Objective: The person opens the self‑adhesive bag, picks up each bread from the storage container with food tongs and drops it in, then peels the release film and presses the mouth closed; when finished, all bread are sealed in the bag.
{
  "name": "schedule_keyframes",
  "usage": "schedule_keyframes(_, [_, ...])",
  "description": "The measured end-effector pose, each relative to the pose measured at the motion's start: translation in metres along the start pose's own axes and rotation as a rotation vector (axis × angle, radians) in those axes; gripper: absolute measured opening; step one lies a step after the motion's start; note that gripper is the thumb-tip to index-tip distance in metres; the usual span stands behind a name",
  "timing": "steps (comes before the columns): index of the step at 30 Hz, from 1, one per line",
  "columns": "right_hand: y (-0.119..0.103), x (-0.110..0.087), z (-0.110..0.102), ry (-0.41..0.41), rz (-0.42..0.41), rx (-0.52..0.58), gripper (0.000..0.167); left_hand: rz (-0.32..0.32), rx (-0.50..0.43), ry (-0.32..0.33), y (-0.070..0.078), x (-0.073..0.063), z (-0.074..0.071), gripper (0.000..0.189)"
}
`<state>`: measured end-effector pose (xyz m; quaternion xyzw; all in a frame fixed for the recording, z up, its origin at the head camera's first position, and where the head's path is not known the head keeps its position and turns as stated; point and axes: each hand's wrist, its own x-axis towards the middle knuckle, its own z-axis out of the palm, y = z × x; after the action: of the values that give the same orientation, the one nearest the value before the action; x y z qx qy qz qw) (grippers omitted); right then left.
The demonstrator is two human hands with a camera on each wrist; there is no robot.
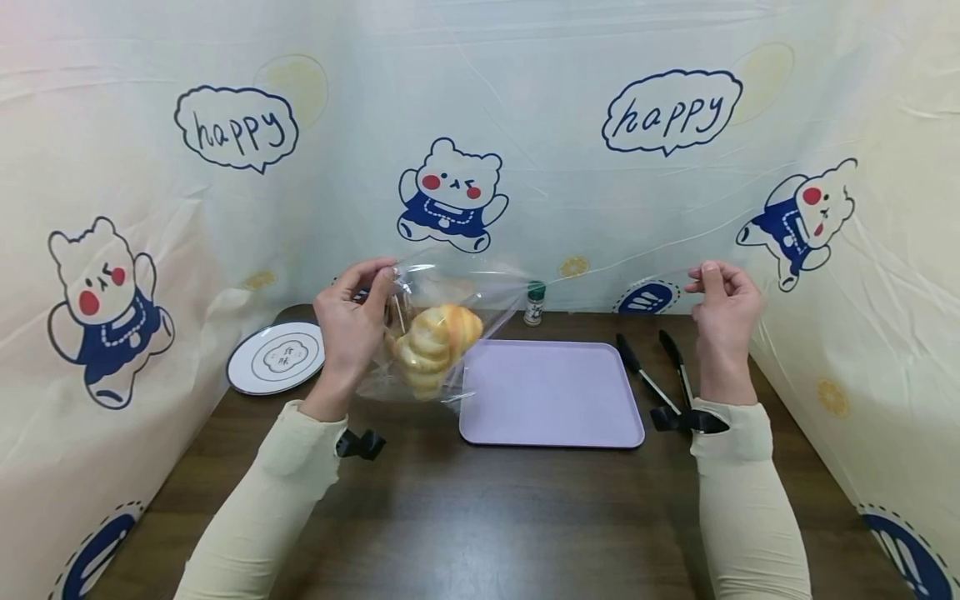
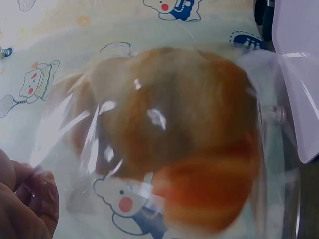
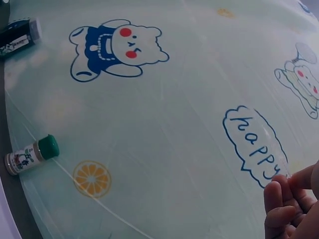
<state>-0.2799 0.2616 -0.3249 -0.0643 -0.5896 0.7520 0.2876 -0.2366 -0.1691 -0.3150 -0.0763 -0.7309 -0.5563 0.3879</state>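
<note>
My left hand (image 1: 356, 308) pinches the top left edge of a clear plastic bag (image 1: 495, 287) between thumb and fingers. A golden croissant (image 1: 435, 346) shows through the bag, held up above the table; in the left wrist view the croissant (image 2: 174, 114) fills the middle, with glare on the plastic. Well off to the right, my right hand (image 1: 723, 308) is raised with thumb and fingertips pinched together on a thin, clear bit of plastic. The right wrist view catches that hand (image 3: 294, 204) at its lower right corner; the plastic is barely visible.
A lilac tray (image 1: 551, 396) lies on the dark wooden table (image 1: 450, 517). Behind it stands a green-capped seasoning bottle (image 1: 534, 304). Black-handled tongs (image 1: 656, 375) lie right of the tray, and a white plate (image 1: 277, 358) is at the left. A printed curtain (image 1: 547, 108) encloses the table.
</note>
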Motion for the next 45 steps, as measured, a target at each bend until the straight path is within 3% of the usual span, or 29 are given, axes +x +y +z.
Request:
schedule_keyframes(4, [-0.004,0.004,-0.007,0.006,0.016,0.032,0.019,-0.003,0.0,0.022,-0.001,0.002,-0.002,0.02])
schedule_keyframes(9, [-0.007,0.008,-0.018,-0.065,0.075,-0.055,0.013,-0.035,-0.005,0.047,-0.005,0.004,-0.007,0.019])
schedule_keyframes(12, [-0.006,0.011,-0.026,-0.12,0.13,-0.192,0.011,-0.023,-0.015,0.054,-0.008,0.005,-0.01,0.019])
schedule_keyframes(15, [0.001,0.014,-0.036,-0.192,0.153,-0.435,0.017,-0.015,-0.011,0.055,-0.008,0.005,-0.011,0.019])
schedule_keyframes(19, [0.019,0.02,-0.047,-0.302,0.118,-0.766,0.036,-0.02,-0.007,0.042,-0.007,0.004,-0.012,0.021])
schedule_keyframes(23, [0.044,0.026,-0.057,-0.417,0.096,-0.937,0.043,-0.027,0.002,0.025,-0.006,0.003,-0.013,0.021])
schedule_keyframes(27, [0.068,0.029,-0.065,-0.494,0.118,-1.024,0.039,-0.029,0.014,0.019,-0.005,0.003,-0.013,0.021])
schedule_keyframes(34, [0.1,0.027,-0.075,-0.537,0.231,-1.075,0.035,-0.028,0.006,0.019,-0.007,0.002,-0.013,0.019])
schedule_keyframes(40, [0.11,0.027,-0.081,-0.562,0.195,-1.16,0.035,-0.022,0.009,0.016,-0.009,0.002,-0.013,0.021])
schedule_keyframes(45, [0.11,0.029,-0.084,-0.588,0.215,-1.207,0.039,-0.025,0.013,0.012,-0.008,0.002,-0.014,0.021])
